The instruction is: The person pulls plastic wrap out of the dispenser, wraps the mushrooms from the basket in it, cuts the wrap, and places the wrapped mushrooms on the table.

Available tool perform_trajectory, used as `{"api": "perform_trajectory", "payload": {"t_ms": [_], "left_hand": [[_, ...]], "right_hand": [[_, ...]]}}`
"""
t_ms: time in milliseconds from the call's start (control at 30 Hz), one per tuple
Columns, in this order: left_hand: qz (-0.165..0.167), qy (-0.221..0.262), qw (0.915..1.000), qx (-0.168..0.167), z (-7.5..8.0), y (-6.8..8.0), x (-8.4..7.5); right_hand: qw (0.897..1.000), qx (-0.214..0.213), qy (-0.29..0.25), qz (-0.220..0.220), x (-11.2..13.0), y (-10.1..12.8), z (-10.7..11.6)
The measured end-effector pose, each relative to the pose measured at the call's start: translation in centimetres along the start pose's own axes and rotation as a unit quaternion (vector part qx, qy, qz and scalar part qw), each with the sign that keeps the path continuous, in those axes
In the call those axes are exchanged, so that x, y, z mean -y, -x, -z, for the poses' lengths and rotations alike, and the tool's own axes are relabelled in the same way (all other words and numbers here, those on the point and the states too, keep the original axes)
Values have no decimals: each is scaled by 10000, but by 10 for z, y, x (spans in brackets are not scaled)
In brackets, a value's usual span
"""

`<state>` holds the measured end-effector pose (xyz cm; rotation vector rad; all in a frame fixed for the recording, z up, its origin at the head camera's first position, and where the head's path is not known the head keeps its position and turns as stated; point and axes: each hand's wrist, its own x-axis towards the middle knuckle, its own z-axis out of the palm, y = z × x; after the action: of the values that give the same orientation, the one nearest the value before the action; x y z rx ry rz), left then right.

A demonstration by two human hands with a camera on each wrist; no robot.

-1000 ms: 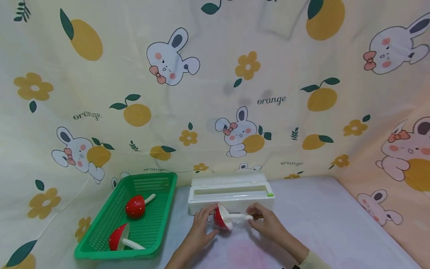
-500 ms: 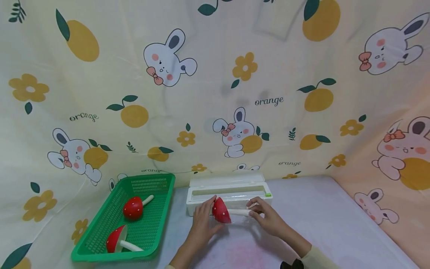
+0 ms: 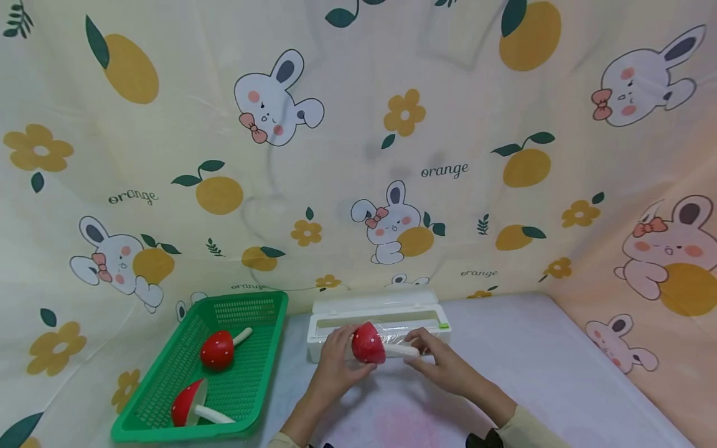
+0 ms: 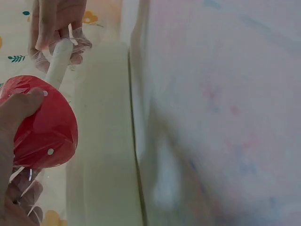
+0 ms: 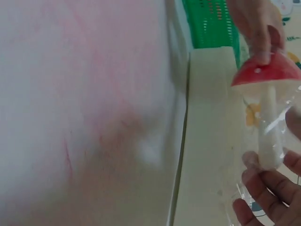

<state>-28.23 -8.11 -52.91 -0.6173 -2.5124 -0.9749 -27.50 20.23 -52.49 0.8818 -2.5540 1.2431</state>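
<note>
Head view: toy mushroom between hands, left hand on cap, right hand on stem

2 bare hands, left hand and right hand, no rings or gloves visible. Pale yellow-cream sleeve cuffs on both forearms. Dark band at right wrist, partly cut off.
</note>
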Motion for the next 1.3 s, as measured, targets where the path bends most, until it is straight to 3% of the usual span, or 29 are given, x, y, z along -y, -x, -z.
{"api": "perform_trajectory", "payload": {"t_ms": [133, 267, 367, 433, 700, 900, 1133, 1300], "left_hand": [[204, 542, 9982, 130, 5, -5, -3], [442, 891, 9947, 246, 10, -9, -6], [567, 877, 9941, 280, 14, -12, -7], [607, 867, 9940, 274, 16, -13, -8], [971, 1257, 9871, 201, 21, -22, -12], [1207, 1381, 9828, 207, 21, -28, -9], [936, 1469, 9841, 361, 24, -30, -5], [1019, 1255, 9866, 224, 23, -32, -3]], "right_hand": [[9953, -310, 912, 116, 5, -2, -1], [9766, -863, 1904, 516, 9, -5, -1], [9629, -1084, 2311, 871, 11, -10, 0], [9592, -1062, 2410, 1029, 11, -14, 1], [9565, -1175, 2335, 1293, 16, -28, 8], [9635, -1131, 2172, 1084, 15, -36, 8], [9789, -1154, 1596, 542, 10, -42, 6], [9856, -932, 1371, 328, 8, -47, 5]]}}
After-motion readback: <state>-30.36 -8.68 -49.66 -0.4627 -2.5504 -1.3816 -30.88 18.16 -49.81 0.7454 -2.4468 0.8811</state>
